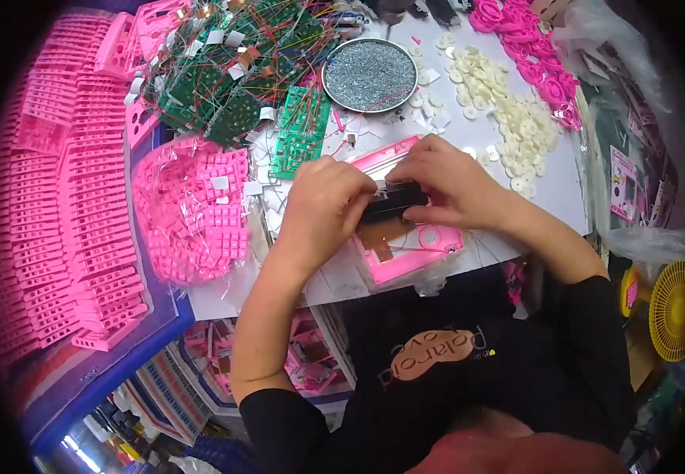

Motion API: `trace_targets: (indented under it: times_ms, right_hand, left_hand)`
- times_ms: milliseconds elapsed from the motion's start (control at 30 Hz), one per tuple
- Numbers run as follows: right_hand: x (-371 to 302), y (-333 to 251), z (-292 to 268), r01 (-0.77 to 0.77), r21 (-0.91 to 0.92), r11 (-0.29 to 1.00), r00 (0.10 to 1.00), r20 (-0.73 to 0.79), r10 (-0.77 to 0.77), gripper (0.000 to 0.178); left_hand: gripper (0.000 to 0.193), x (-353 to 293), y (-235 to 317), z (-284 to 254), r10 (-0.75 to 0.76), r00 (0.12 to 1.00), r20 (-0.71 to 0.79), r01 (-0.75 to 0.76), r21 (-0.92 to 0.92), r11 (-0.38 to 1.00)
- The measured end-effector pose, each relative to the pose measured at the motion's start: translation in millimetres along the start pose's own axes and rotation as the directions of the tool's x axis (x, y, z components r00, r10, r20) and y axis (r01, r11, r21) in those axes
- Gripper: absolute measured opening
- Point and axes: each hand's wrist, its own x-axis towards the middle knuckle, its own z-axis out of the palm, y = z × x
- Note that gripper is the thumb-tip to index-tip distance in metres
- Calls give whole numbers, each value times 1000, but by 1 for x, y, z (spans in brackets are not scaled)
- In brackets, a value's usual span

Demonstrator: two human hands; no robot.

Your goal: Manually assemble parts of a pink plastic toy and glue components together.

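A pink plastic housing lies in front of me at the table's near edge, open side up. Over it sits a black rectangular part with a smooth long face, gripped at both ends. My left hand pinches its left end between thumb and fingers. At the right end, my right hand has its thumb low and its fingers curled over the top. A copper-brown flexible strip comes out below the black part and lies in the housing. My fingers hide the part's ends.
Green circuit boards with tangled wires pile up at far left, beside a round tin of small metal pieces. Cream discs are spread at right. Bagged pink keypads and stacked pink frames stand left; a yellow fan is at right.
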Motion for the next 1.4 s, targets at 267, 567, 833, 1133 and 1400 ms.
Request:
trace_targets:
  times_ms: [267, 567, 833, 1133, 1400]
  right_hand:
    - [1, 3, -3, 52, -51, 997, 994, 94, -48, 47]
    - [2, 2, -5, 129, -94, 987, 982, 148, -114, 48]
    - [11, -18, -9, 190, -226, 955, 955, 270, -126, 50]
    - [-3, -32, -3, 179, -467, 866, 966, 249, -65, 49]
    - [6, -39, -17, 146, -354, 924, 931, 366, -7, 55]
  left_hand:
    - [23, -6, -6, 1, 208, 978, 15, -208, 9, 978]
    - [25, -30, 10, 7, 43, 998, -43, -45, -57, 997]
    - [16, -32, 22, 16, -446, 893, 52, 432, -369, 823]
    - [16, -6, 12, 13, -480, 852, 208, 523, -310, 794]
    - [18, 8, 10, 2, -425, 840, 336, 505, -203, 839]
